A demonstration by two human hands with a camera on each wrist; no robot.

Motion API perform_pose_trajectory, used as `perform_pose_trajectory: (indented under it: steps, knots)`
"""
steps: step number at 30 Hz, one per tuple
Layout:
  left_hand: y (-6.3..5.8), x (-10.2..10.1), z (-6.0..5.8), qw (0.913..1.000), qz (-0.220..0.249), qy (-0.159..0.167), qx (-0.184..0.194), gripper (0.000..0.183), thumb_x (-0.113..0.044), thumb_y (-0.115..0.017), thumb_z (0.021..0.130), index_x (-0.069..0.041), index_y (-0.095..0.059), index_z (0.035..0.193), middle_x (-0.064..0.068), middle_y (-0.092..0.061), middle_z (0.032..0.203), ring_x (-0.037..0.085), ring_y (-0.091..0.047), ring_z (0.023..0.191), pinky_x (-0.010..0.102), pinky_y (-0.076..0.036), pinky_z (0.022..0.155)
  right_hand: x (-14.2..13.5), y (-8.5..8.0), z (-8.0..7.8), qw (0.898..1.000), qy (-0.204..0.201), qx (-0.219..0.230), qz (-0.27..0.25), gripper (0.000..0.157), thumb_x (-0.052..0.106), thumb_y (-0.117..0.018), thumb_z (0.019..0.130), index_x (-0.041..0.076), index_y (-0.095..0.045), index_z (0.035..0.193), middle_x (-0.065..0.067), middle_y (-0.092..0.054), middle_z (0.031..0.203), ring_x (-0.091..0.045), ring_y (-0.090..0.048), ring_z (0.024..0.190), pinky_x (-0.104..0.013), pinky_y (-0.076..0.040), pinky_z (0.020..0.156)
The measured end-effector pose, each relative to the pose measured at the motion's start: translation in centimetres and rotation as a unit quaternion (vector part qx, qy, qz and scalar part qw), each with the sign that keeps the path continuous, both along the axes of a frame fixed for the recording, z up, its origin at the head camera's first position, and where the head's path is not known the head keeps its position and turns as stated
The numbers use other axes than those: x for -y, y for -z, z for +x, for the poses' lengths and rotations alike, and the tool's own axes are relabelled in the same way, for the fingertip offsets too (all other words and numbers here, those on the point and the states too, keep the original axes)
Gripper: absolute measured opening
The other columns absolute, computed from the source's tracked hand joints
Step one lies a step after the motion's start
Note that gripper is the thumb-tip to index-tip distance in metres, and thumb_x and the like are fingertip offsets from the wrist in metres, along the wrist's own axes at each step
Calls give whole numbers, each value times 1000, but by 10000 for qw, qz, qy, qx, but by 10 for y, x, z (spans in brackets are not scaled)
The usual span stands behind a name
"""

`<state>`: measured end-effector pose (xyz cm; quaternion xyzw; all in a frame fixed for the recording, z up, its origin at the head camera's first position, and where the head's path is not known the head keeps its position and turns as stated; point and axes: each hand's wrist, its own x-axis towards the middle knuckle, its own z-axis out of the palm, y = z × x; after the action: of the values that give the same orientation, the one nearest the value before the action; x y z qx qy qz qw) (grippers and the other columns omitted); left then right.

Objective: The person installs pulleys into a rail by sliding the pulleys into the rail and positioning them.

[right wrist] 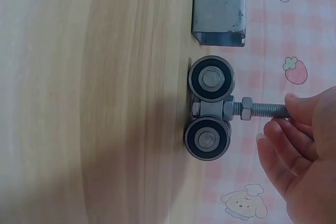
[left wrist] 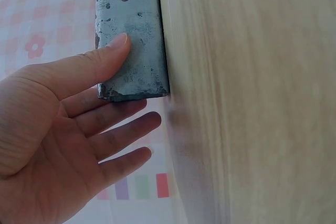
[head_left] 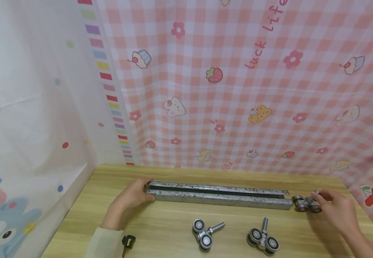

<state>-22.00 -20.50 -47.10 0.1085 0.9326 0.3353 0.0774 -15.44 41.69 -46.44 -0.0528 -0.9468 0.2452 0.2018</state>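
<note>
- Roller trolley point(right wrist: 211, 109): stands on its wheels on wooden table point(head_left: 160, 229), just beside right end of metal rail point(head_left: 218, 201), not touching; threaded bolt point(right wrist: 269, 110) upward.
- Right hand point(head_left: 338, 209): pinches bolt between thumb and fingers.
- Left hand point(head_left: 134, 194): grips rail's left end, thumb against near wall.
- Rail: lies lengthwise, slot up.
- Second trolley point(head_left: 202, 234), third trolley point(head_left: 262, 239): lie wheel faces up, nearer than rail.
- Pink checked cloth point(head_left: 189, 84): hangs behind table.
</note>
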Motion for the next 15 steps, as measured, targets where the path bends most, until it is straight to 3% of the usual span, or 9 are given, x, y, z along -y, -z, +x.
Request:
perform_pose_trajectory:
  steps: [3,5,15]
  knots:
    - [1,0,0,10000,-25,8,-13,68,-8,-87,85,8,-56,144,23,-67,130,38,-63,121,53,-55,102,2,1,-1,10000,-12,-35,9,25,15,-77,96,-9,-76,102,-22,-76,88,-28,-70,77,-20,-42,54]
    - [1,0,-1,10000,-41,11,-15,68,-8,-87,85,7,-56,144,23,-67,130,38,-63,121,53,-54,103,3,1,-2,10000,-36,-25,6,24,14,-77,96,-9,-75,103,-22,-76,88,-42,-70,82,-20,-42,54]
    - [0,0,-1,9999,-110,17,-14,69,-9,-87,86,7,-56,145,22,-67,129,37,-63,120,53,-54,103,10,1,-3,9999,-145,-13,-10,28,16,-76,97,-10,-75,105,-24,-75,89,-46,-70,84,-25,-46,54]
